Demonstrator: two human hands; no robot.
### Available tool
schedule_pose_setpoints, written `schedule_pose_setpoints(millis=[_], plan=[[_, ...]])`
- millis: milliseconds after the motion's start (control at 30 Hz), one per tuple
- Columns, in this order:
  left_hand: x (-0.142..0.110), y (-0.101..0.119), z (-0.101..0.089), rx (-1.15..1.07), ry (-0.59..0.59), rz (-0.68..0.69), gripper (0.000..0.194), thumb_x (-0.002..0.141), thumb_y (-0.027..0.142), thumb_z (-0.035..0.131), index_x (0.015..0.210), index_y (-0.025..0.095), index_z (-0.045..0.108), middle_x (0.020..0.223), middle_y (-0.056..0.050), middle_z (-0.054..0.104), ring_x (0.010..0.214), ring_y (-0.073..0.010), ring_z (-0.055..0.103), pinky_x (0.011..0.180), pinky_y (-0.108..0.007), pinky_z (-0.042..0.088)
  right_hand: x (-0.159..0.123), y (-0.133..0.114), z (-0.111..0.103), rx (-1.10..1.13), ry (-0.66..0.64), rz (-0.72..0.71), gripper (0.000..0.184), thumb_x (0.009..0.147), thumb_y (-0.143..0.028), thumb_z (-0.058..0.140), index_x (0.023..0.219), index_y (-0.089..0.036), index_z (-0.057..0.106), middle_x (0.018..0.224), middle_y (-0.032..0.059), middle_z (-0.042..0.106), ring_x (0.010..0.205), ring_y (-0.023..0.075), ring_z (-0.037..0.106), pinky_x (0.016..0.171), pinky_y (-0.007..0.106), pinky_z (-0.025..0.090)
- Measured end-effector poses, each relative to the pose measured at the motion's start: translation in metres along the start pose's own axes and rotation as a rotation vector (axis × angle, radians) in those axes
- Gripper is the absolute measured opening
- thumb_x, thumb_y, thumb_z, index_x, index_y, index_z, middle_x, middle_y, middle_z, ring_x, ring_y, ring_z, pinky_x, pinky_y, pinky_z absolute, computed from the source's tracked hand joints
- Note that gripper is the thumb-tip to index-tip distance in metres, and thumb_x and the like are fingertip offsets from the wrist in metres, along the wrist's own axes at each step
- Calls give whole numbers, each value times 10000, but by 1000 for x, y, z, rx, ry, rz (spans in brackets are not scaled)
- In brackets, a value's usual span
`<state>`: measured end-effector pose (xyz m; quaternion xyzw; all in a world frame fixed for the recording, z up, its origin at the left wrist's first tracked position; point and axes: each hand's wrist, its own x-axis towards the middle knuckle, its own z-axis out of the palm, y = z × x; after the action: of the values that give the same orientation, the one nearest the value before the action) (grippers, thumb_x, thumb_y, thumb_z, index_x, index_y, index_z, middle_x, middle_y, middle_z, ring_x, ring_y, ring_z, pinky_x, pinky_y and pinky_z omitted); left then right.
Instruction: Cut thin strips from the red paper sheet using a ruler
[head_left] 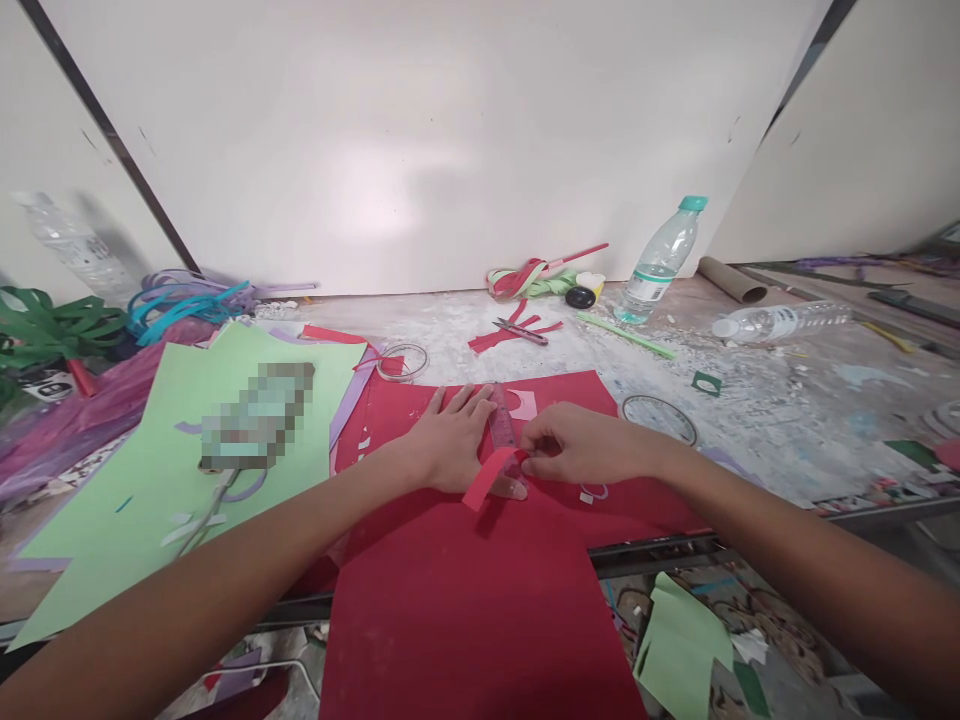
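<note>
My left hand (450, 440) lies flat with fingers stretched out, pressing a clear ruler (502, 425) onto a large red paper sheet (480, 590). My right hand (574, 448) sits just right of the ruler, its fingers pinched together at the ruler's near end. A cut red paper strip (486, 478) curls up from the sheet between both hands. What the right fingers pinch is too small to make out.
A light green sheet (172, 470) lies left with scissors on it. Small scissors (521, 332) and red scraps lie behind. A water bottle (660, 262) stands at the back, another bottle (780, 320) lies right. Tape rings (660, 415) and paper strips lie about. The table edge runs near me.
</note>
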<state>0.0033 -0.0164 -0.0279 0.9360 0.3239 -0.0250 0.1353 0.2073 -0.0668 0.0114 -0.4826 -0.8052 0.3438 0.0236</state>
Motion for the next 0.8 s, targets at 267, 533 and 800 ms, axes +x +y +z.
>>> schedule_pose_setpoints(millis=[267, 533, 800], plan=[[0, 0, 0, -14, -22, -12, 1152, 684, 842, 450, 1526, 182, 26, 1591, -97, -26, 1449, -326, -71, 1148, -557, 1, -5, 3, 2, 64, 10, -9, 204, 807, -323, 502, 655, -188, 521, 523, -42, 442, 462, 89, 387, 459, 241, 252], [-3, -5, -20, -24, -100, 14, 1195, 637, 799, 562, 1528, 238, -4, 1590, -77, -66, 1438, -357, -96, 1133, -584, 20, 10, 11, 3, 23, 108, -12, 181, 787, -287, 507, 637, -185, 515, 583, -20, 513, 520, 109, 422, 488, 252, 280], [34, -43, -39, 95, -8, -9, 1152, 570, 826, 601, 1502, 291, 187, 1597, -67, 45, 1444, -361, -62, 1125, -582, -12, 44, 17, -16, 75, 207, 9, 119, 780, -216, 480, 677, -187, 533, 563, -3, 597, 517, 130, 548, 514, 243, 357]])
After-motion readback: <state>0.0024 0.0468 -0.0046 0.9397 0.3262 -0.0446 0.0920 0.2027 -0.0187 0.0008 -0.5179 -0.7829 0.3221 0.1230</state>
